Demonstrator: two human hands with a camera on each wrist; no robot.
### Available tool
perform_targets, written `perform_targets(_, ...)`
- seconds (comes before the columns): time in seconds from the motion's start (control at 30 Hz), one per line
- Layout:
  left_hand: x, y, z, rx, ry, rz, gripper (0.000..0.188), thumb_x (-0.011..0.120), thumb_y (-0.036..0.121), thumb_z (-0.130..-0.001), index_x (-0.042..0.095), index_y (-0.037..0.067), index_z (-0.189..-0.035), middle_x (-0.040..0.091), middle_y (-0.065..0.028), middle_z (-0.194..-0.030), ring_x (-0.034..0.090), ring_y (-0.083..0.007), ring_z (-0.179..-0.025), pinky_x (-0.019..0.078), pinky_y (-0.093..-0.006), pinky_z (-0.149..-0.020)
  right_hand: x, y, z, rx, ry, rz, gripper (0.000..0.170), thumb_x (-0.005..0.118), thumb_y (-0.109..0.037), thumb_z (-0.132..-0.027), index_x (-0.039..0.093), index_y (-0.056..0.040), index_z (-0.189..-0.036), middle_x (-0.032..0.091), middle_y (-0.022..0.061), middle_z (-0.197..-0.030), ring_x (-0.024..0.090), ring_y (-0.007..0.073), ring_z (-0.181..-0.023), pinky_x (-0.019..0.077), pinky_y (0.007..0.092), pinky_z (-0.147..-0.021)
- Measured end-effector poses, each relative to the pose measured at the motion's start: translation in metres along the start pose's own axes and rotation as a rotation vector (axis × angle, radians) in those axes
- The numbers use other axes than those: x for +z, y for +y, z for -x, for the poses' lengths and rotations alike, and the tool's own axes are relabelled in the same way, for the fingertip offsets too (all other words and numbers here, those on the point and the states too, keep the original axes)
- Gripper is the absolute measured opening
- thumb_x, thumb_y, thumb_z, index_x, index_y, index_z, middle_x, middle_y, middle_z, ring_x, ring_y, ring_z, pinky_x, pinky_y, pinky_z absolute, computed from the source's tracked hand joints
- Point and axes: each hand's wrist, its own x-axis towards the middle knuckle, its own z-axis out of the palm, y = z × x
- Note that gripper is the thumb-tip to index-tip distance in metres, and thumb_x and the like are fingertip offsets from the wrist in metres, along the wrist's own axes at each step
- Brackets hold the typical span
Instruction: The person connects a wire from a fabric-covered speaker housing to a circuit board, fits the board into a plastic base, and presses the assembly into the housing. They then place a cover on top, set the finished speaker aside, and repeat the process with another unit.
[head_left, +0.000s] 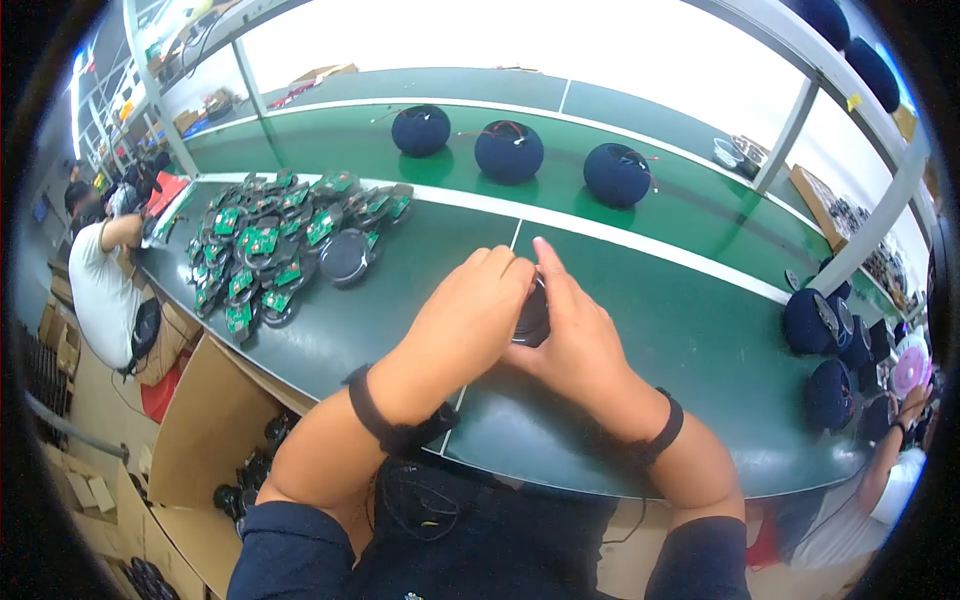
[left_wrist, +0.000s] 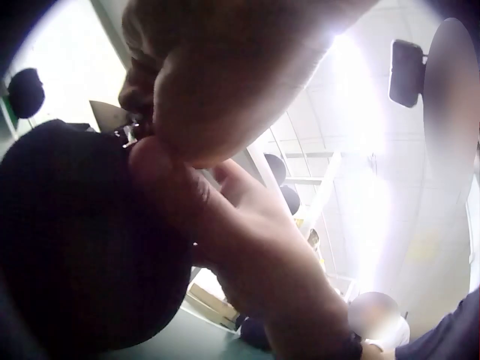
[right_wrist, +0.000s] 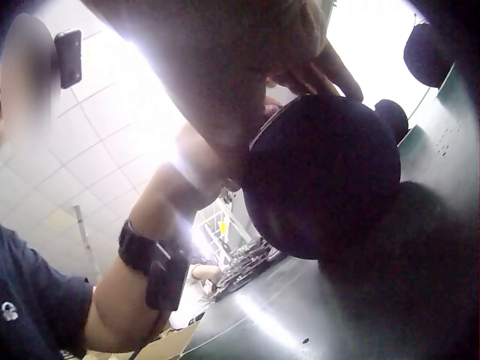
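Dark shirt (head_left: 490,530) by table edge (head_left: 560,482), hands (head_left: 470,310) (head_left: 582,345) at dark ball (right_wrist: 322,184), room rightward

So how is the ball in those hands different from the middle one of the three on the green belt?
The held ball has a left hand and a right hand on it; nobody touches the middle ball. The middle ball shows red wires at its top, but the hands mostly hide the held ball's top. Both are round and dark.
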Motion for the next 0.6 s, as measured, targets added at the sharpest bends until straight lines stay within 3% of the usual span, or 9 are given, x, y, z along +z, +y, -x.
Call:
perform_targets(0.07, -0.003, 0.004, 0.004, 0.046, 0.010, 0.030, 0.016, 0.067, 0.004, -0.084, 0.061, 0.001, -0.099, 0.059, -0.0155, -0.090, 0.058, -0.0353, -0.084, 0.0504, -0.0435, -0.073, -0.002, 0.004, -0.003, 0.042, -0.011, 0.008, 0.094, 0.086, -0.033, -0.070, 0.040, 0.0017, -0.144, 0.062, 0.0218, -0.123, 0.065, 0.0381, -0.108, 0.0545, 0.0447, -0.091)
perform_targets(0.13, -0.008, 0.002, 0.010, 0.240, 0.302, 0.033, 0.013, 0.065, 0.003, -0.090, 0.060, 0.001, -0.102, 0.059, -0.0125, -0.091, 0.059, -0.0298, -0.080, 0.0505, -0.0397, -0.071, -0.004, 0.010, -0.005, 0.093, -0.024, 0.013, 0.088, 0.086, -0.035, -0.071, 0.046, 0.0020, -0.140, 0.062, 0.0220, -0.123, 0.064, 0.0387, -0.110, 0.0540, 0.0448, -0.092)
perform_targets(0.2, -0.014, -0.004, 0.010, 0.069, 0.500, 0.179, 0.010, 0.060, 0.006, -0.098, 0.058, 0.002, -0.106, 0.059, -0.0082, -0.092, 0.058, -0.0188, -0.079, 0.0498, -0.0324, -0.071, -0.007, 0.017, -0.006, 0.049, 0.008, 0.069, 0.078, 0.084, -0.042, -0.073, 0.053, 0.0008, -0.131, 0.059, 0.0235, -0.128, 0.063, 0.0401, -0.112, 0.0532, 0.0454, -0.094)
perform_targets(0.23, -0.017, -0.006, 0.003, -0.060, 0.518, 0.401, 0.010, 0.058, 0.008, -0.100, 0.057, 0.002, -0.108, 0.059, -0.0068, -0.094, 0.057, -0.0149, -0.079, 0.0491, -0.0291, -0.070, -0.012, 0.016, -0.008, 0.119, -0.034, 0.026, 0.074, 0.083, -0.045, -0.073, 0.057, -0.0008, -0.127, 0.057, 0.0245, -0.130, 0.062, 0.0417, -0.113, 0.0525, 0.0459, -0.095)
perform_targets(0.27, -0.018, -0.008, -0.006, -0.200, 0.525, 0.622, 0.011, 0.056, 0.009, -0.102, 0.056, 0.002, -0.111, 0.059, -0.0054, -0.095, 0.056, -0.0110, -0.079, 0.0484, -0.0259, -0.070, -0.014, 0.020, -0.009, 0.140, -0.016, 0.031, 0.074, 0.083, -0.045, -0.073, 0.057, -0.0008, -0.127, 0.057, 0.0245, -0.130, 0.062, 0.0417, -0.113, 0.0525, 0.0459, -0.095)
perform_targets(0.3, -0.014, -0.020, -0.021, -0.219, 0.456, 0.743, 0.013, 0.056, 0.009, -0.102, 0.054, 0.001, -0.113, 0.059, -0.0048, -0.098, 0.056, -0.0081, -0.078, 0.0481, -0.0230, -0.069, -0.016, 0.026, -0.012, 0.171, -0.024, 0.053, 0.073, 0.083, -0.046, -0.074, 0.058, -0.0013, -0.126, 0.057, 0.0248, -0.129, 0.062, 0.0422, -0.113, 0.0526, 0.0461, -0.094)
perform_targets(0.47, 0.063, -0.049, -0.102, -0.215, 0.238, 0.895, 0.015, 0.058, 0.012, -0.102, 0.056, 0.002, -0.113, 0.061, -0.0035, -0.103, 0.061, -0.0108, -0.090, 0.0492, -0.0235, -0.076, -0.055, 0.085, -0.017, 0.299, 0.052, 0.182, 0.068, 0.082, -0.046, -0.074, 0.060, -0.0023, -0.123, 0.060, 0.0236, -0.119, 0.064, 0.0424, -0.106, 0.0532, 0.0470, -0.092)
perform_targets(0.57, 0.133, -0.052, -0.140, -0.095, 0.200, 0.654, 0.011, 0.060, 0.010, -0.099, 0.060, 0.005, -0.109, 0.059, -0.0016, -0.113, 0.058, -0.0132, -0.102, 0.0456, -0.0259, -0.088, -0.096, 0.139, -0.008, 0.429, 0.182, 0.298, 0.069, 0.082, -0.046, -0.075, 0.061, -0.0019, -0.123, 0.062, 0.0225, -0.119, 0.064, 0.0391, -0.107, 0.0524, 0.0445, -0.094)
perform_targets(0.6, 0.154, -0.046, -0.152, 0.006, 0.258, 0.615, 0.011, 0.064, 0.011, -0.096, 0.061, 0.007, -0.106, 0.059, -0.0054, -0.117, 0.056, -0.0174, -0.104, 0.0454, -0.0295, -0.091, -0.107, 0.162, -0.006, 0.457, 0.240, 0.339, 0.070, 0.082, -0.047, -0.075, 0.061, -0.0016, -0.124, 0.062, 0.0226, -0.122, 0.064, 0.0388, -0.108, 0.0520, 0.0440, -0.095)
